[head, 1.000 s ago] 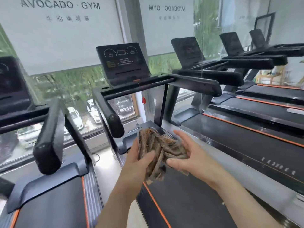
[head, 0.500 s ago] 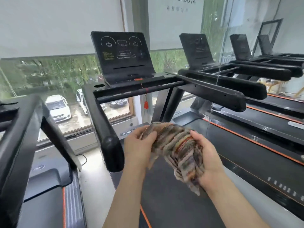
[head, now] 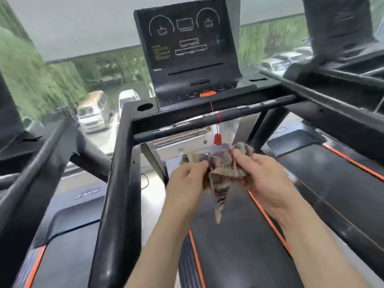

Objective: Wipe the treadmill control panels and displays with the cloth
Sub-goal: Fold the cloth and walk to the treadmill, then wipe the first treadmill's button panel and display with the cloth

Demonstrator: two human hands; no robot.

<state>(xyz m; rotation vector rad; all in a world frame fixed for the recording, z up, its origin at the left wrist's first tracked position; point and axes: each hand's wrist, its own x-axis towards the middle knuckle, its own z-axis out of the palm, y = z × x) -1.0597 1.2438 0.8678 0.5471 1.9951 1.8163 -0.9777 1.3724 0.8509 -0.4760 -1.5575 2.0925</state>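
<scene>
**Left hand [head: 187, 183] and right hand [head: 264, 177]: cloth [head: 225, 168] gripped**

The left hand is curled round the left end of the cloth, with the fabric pinched between thumb and fingers. The right hand is curled round the right end, with the thumb laid on top. The cloth is bunched between the two hands and is held in the air above the belt [head: 239, 250]. One striped tail is left hanging down between the wrists. Brown, grey and purple stripes are seen on the fabric.

The cloth is held below the crossbar [head: 207, 110] and apart from it. A red clip [head: 217, 139] is hung on a cord below the crossbar, just above the cloth. Contact between clip and cloth cannot be determined.

The display [head: 187, 42] is mounted above the crossbar and is tilted back. It is dark, and pale outlines of two dials and several boxes are marked on it. The panel [head: 182, 96] is set along its lower edge, with an orange key [head: 207, 93] near the centre. Neither is touched by the cloth.

A black rail [head: 118, 183] is run along the left side of the belt. A second display [head: 338, 19] is seen at upper right. Parked cars [head: 93, 111] are seen through the window [head: 62, 80].
</scene>
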